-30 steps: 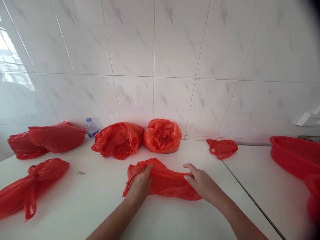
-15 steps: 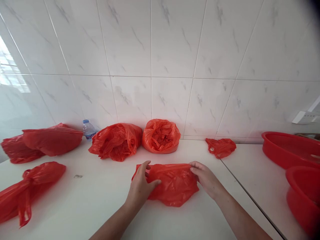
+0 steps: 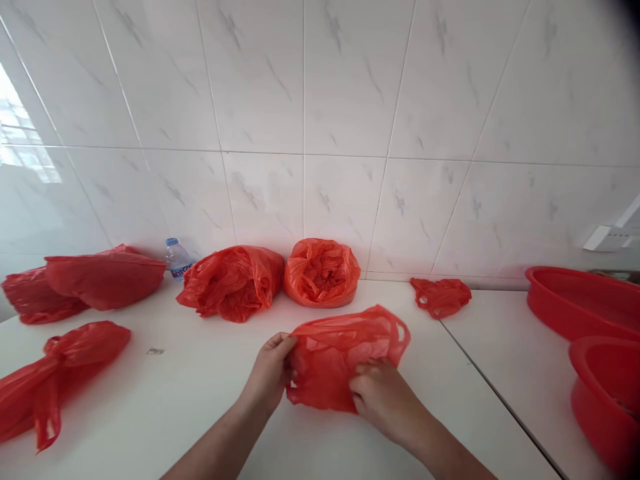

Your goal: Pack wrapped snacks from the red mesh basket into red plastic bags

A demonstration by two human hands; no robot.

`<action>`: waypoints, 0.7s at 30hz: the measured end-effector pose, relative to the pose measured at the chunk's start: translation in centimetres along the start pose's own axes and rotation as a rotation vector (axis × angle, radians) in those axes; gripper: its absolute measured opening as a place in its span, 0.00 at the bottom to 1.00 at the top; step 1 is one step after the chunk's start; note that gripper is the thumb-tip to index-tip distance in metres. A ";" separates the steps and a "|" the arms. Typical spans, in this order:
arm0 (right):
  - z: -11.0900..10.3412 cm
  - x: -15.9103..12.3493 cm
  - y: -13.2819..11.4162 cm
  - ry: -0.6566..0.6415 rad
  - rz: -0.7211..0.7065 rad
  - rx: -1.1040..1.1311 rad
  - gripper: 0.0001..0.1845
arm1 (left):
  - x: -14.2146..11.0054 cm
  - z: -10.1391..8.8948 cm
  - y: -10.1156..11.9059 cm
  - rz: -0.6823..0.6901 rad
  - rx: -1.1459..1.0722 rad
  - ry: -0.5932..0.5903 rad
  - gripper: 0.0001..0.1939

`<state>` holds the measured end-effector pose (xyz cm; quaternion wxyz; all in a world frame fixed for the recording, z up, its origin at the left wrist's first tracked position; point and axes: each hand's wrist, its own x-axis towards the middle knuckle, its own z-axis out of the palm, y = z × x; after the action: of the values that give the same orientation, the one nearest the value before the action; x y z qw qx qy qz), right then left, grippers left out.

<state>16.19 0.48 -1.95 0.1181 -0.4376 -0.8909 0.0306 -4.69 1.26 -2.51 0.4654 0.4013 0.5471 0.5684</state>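
Observation:
A thin red plastic bag (image 3: 330,360) is held up just over the white table, its loop handle showing at the upper right. My left hand (image 3: 273,370) pinches the bag's left edge between thumb and fingers. Curled against the lower right part of the bag is my right hand (image 3: 377,390), its fingertips partly hidden in the plastic. Behind the bag stand two open red bags stuffed with crumpled red plastic, a round one (image 3: 323,273) and a wider one (image 3: 233,283).
At the left lie a knotted red bag (image 3: 65,373) and more red bags (image 3: 105,277). A water bottle (image 3: 177,259) stands by the tiled wall. A crumpled red bag (image 3: 443,298) lies right of centre. Red basins (image 3: 575,300) stand at the right, beyond a table seam (image 3: 493,383).
The bag has been lifted and turned, so its handle now shows at the right. My right hand moved left and down onto the bag's lower part; my left hand closed on its edge.

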 end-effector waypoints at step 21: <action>-1.7 0.7 2.3 0.099 0.228 0.137 0.12 | -3.4 2.0 -0.2 0.946 1.364 -0.431 0.09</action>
<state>17.94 2.34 -0.55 0.1874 -0.5278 -0.8243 0.0826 -1.85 -1.56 -2.37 -0.0700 0.8787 0.4441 0.1605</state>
